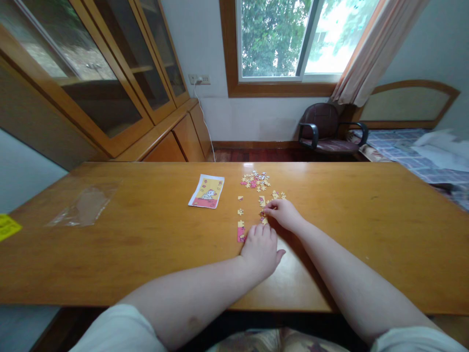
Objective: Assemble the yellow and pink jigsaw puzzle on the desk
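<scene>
My left hand (261, 248) lies palm down on the table, thumb out to the right, its fingertips by the lower puzzle pieces. My right hand (284, 213) has thumb and forefinger pinched at a small piece (263, 213) in the right column. Above that piece sits a yellow and pink one (262, 200). On the left stands a column with a corner piece (240, 198), a yellow piece (240, 211) and joined pink pieces (241, 232). A pile of loose pieces (256, 182) lies behind, with several yellow ones (276, 194) nearer my right hand.
A picture card (207, 191) with a white animal lies left of the pieces. A clear plastic bag (86, 205) and a yellow item (8, 226) are farther left on the wooden table (164, 264). An armchair (322, 127) stands beyond the table.
</scene>
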A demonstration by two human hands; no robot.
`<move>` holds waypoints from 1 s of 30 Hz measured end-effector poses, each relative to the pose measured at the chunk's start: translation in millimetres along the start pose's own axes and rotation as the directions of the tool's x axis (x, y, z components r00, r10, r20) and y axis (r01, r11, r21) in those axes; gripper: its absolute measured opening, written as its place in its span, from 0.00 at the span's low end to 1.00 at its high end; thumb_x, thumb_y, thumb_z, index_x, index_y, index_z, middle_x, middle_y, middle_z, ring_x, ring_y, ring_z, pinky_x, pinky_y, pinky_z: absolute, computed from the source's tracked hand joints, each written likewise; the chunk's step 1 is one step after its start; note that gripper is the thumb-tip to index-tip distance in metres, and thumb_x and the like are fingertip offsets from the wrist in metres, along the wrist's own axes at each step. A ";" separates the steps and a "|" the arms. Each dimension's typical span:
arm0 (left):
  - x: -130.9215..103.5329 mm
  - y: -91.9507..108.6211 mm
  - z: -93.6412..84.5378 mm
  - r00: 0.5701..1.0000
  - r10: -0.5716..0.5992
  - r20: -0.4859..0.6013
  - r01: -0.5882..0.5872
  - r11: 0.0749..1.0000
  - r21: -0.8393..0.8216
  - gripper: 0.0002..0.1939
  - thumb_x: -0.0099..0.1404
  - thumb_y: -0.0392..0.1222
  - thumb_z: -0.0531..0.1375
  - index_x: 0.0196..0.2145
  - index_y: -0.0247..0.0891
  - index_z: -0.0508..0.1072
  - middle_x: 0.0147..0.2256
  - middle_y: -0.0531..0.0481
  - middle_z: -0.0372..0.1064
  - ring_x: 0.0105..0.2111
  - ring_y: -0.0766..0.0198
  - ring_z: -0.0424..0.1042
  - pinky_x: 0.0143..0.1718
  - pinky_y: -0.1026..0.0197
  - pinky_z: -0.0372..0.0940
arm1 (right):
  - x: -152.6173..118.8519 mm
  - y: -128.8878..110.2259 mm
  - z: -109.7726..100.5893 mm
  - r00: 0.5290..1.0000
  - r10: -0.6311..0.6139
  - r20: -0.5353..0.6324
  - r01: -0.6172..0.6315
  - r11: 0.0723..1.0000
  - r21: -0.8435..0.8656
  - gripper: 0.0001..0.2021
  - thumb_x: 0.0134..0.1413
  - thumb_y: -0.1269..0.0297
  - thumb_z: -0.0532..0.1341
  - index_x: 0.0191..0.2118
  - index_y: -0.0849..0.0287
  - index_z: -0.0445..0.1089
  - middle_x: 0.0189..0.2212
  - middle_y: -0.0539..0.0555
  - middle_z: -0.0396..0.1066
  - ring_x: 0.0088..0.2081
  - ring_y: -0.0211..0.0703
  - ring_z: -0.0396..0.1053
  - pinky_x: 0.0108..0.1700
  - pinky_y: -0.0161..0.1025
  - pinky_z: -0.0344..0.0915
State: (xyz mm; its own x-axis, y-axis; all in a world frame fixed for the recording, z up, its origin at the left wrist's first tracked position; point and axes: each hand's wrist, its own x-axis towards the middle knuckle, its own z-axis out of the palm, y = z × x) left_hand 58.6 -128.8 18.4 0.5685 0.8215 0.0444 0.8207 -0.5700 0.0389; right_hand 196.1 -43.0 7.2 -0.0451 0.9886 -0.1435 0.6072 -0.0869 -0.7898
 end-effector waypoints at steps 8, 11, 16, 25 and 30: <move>0.5 0.0 -0.5 1.000 0.000 -0.013 -0.001 1.000 -0.016 0.25 0.62 0.56 0.58 0.45 0.30 0.70 0.42 0.37 0.68 0.43 0.49 0.65 0.44 0.49 0.60 | -1.6 1.2 5.3 0.998 -0.043 -0.034 0.044 0.999 0.012 0.06 0.50 0.64 0.62 0.28 0.59 0.74 0.25 0.50 0.75 0.28 0.39 0.68 0.32 0.35 0.61; 3.7 -4.3 -0.6 1.000 0.011 -0.011 -0.011 0.999 -0.031 0.22 0.63 0.56 0.57 0.43 0.31 0.71 0.40 0.38 0.68 0.41 0.50 0.66 0.43 0.49 0.61 | -1.8 0.3 6.2 0.991 -0.106 -0.082 0.107 0.994 0.009 0.06 0.51 0.64 0.61 0.29 0.58 0.73 0.26 0.50 0.75 0.28 0.38 0.68 0.32 0.35 0.62; 2.8 -6.0 -0.2 0.997 0.002 -0.079 -0.005 0.999 -0.033 0.22 0.63 0.54 0.58 0.45 0.34 0.70 0.47 0.37 0.66 0.44 0.50 0.66 0.44 0.50 0.62 | 0.9 3.0 9.1 0.989 -0.128 -0.078 0.135 0.987 0.084 0.05 0.52 0.64 0.61 0.30 0.58 0.72 0.28 0.51 0.75 0.29 0.40 0.70 0.34 0.36 0.64; 17.0 -53.6 -35.5 0.982 -0.066 -0.180 0.040 0.989 -0.141 0.11 0.68 0.39 0.52 0.43 0.36 0.72 0.41 0.41 0.72 0.43 0.53 0.69 0.44 0.51 0.64 | 3.6 8.5 8.5 0.969 -0.233 -0.080 0.243 0.955 0.167 0.07 0.53 0.66 0.60 0.36 0.57 0.74 0.33 0.53 0.76 0.35 0.41 0.72 0.41 0.40 0.67; 44.9 -125.8 -36.8 0.983 -0.179 -0.046 0.137 0.873 -0.469 0.09 0.65 0.38 0.55 0.39 0.39 0.75 0.40 0.47 0.76 0.42 0.58 0.73 0.44 0.58 0.65 | 6.1 11.6 14.7 0.965 -0.250 -0.076 0.261 0.921 0.288 0.11 0.50 0.66 0.62 0.41 0.59 0.69 0.31 0.51 0.74 0.30 0.38 0.70 0.36 0.39 0.66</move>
State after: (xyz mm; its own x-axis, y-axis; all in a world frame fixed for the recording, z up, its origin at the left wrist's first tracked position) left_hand -21.3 -20.7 52.2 0.4090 0.9088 0.0827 0.7673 -0.3915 0.5079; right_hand 191.2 -39.8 -11.6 -0.1349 0.9853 0.1045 0.3190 0.1430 -0.9369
